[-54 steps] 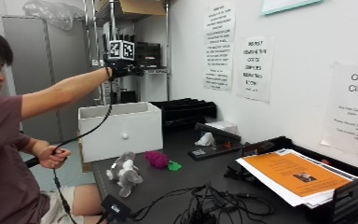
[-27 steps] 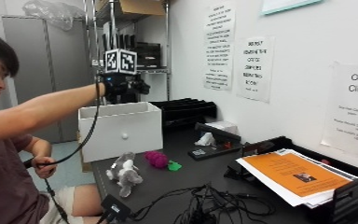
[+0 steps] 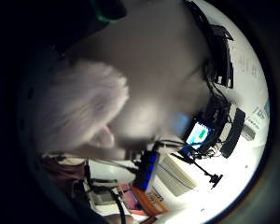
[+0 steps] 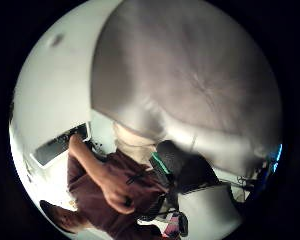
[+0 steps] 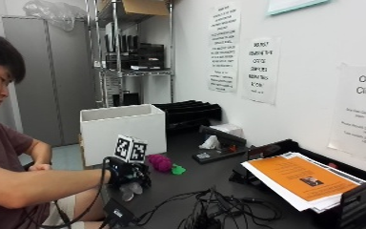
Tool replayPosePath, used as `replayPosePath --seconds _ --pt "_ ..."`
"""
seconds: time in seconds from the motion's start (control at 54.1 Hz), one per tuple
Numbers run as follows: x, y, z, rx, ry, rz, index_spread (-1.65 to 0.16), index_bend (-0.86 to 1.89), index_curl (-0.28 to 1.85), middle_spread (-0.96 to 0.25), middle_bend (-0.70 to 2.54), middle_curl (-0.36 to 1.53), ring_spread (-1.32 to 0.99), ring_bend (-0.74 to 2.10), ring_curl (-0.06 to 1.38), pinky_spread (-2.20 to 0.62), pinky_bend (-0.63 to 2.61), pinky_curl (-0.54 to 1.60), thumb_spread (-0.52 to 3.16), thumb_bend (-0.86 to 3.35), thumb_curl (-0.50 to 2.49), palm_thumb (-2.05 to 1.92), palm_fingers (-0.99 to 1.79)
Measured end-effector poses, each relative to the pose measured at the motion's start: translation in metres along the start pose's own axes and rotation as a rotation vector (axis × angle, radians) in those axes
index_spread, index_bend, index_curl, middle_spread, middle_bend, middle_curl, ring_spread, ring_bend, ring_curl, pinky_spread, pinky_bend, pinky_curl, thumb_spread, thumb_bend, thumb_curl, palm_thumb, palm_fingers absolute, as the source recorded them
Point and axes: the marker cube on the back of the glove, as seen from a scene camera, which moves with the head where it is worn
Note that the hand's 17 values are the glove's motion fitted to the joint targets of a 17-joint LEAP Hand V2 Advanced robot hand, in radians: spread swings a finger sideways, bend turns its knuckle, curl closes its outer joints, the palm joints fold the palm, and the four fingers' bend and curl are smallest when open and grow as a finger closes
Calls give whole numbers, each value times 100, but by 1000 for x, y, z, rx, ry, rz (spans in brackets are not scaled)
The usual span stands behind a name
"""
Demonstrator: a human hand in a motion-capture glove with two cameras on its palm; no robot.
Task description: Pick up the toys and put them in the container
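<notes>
In the outside view my gloved right hand (image 5: 129, 172) is down on the grey plush toy (image 5: 131, 192) near the table's front left edge, fingers curled over its body; only the toy's legs show below the glove. The plush's pale fur (image 3: 79, 112) fills much of the little finger side palm view, close to the palm. A pink spiky toy (image 5: 161, 162) and a small green toy (image 5: 179, 169) lie on the black table just right of the hand. The white container (image 5: 123, 130) stands behind them, open at the top.
A tangle of black cables (image 5: 218, 210) lies on the table at the front. An orange paper stack in a black tray (image 5: 300, 179) sits at the right. Black trays (image 5: 186, 112) stand behind the container, by the wall.
My right hand has come down from above the white container to the grey plush toy at the table's front. The toys have not moved.
</notes>
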Motion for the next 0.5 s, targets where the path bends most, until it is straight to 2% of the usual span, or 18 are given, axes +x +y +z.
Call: replayPosePath --seconds 0.037,0.148,0.185,0.222,0.24,0.259,0.277,0.314,0.388,0.499 --pt "1 -7 7 60 -26 -6 -18 2 10 6 19 24 3 38 38 3 81 35 118 -1 35 6 -19" --pt "2 -17 11 264 -52 -30 -15 5 8 2 34 30 -4 55 42 -1 86 36 115 -1 35 9 7" --pt "0 -18 11 346 -48 -48 -14 3 5 -2 50 35 -12 76 47 -10 87 35 116 0 35 11 41" --pt "-2 -20 10 423 -33 -59 -13 2 4 -4 54 37 -17 90 48 -14 88 33 117 -1 36 12 52" --pt "-3 -21 9 454 -22 -60 -12 5 3 -6 62 40 -20 101 52 -17 89 34 119 0 36 13 68" --pt "-3 -22 8 482 -9 -60 -12 2 3 -6 56 38 -21 93 48 -16 87 33 117 -1 36 12 44" --pt "-4 -23 7 510 9 -58 -12 11 5 -8 74 46 -23 110 58 -20 92 38 122 4 38 19 82" --pt "-6 -27 3 551 42 -54 -12 13 3 -11 76 45 -26 114 57 -23 93 36 123 7 40 26 90" --pt "-9 -37 -4 495 37 -26 -15 18 4 -15 84 51 -29 118 61 -29 99 40 114 13 48 42 103" --pt "-12 -51 -21 242 -107 25 -20 38 9 -18 96 58 -31 118 63 -34 90 40 103 14 55 50 119"
